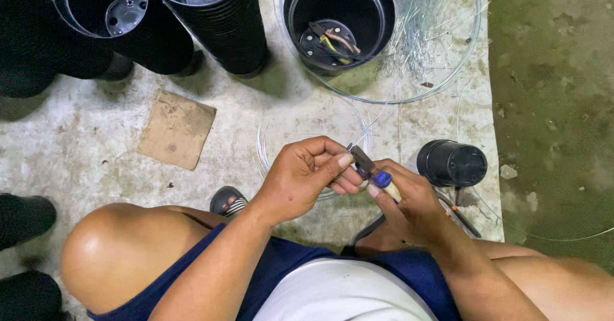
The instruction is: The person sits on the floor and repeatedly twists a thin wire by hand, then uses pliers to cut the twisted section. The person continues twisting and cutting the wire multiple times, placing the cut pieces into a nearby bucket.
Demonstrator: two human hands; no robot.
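My right hand (409, 203) grips a small tool (374, 172) with a blue collar, a pale handle and a dark metal tip. My left hand (307, 174) is closed right beside it, fingertips pinching at the tool's tip, where a thin clear line (368, 126) seems to run. What sits between the left fingers is too small to tell. Both hands hover over my lap, above the concrete floor (102, 123).
A black pot (339, 20) with small tools inside stands ahead in a coil of clear line (441, 71). Stacks of black pots (217, 20) stand at the upper left. A small black pot (451, 163) lies on its side at right. A cardboard scrap (176, 129) lies at left.
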